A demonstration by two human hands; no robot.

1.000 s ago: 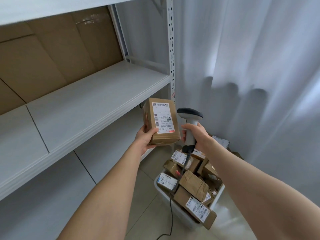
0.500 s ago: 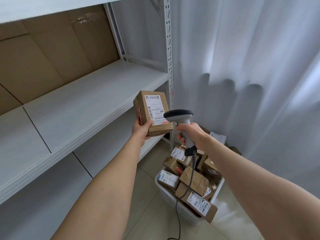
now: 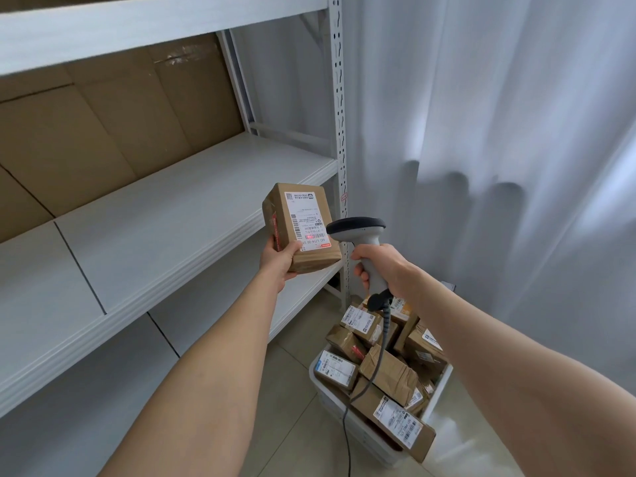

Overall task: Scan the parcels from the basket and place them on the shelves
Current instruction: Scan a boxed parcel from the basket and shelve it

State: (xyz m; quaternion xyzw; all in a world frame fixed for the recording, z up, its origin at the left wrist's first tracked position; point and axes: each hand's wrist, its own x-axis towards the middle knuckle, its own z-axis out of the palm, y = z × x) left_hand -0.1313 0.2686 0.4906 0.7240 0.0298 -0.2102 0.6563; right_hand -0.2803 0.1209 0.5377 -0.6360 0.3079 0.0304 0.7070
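Head view, shelving bay at left. The left hand (image 3: pixel 280 261) grips a brown cardboard parcel (image 3: pixel 303 228) by its lower left corner, thumb curled over the front face and the other fingers hidden behind the box. The parcel is held in the air, tilted slightly, just in front of the front edge of the middle shelf (image 3: pixel 172 215) near that shelf's right end, beside the perforated upright post (image 3: pixel 339 132). Its white shipping label (image 3: pixel 308 220) faces the camera, and a small red glow lies on the label's lower part.

The right hand (image 3: pixel 382 266) is wrapped around the grip of a grey handheld scanner (image 3: pixel 358 232), fingers curled fully about the handle. The scanner's dark head sits just right of the parcel, near but apart from it. A coiled cable (image 3: pixel 377 356) runs from the handle's base down across the basket to the tiled floor (image 3: pixel 285 390).

Below the hands, a white basket (image 3: pixel 327 397) stands on the floor near the foot of the post, heaped with further labelled parcels (image 3: pixel 389 370), one of which overhangs its near right corner. Flat cardboard sheets (image 3: pixel 103 132) line the back of the shelving. A pale curtain (image 3: pixel 516 166) hangs at right
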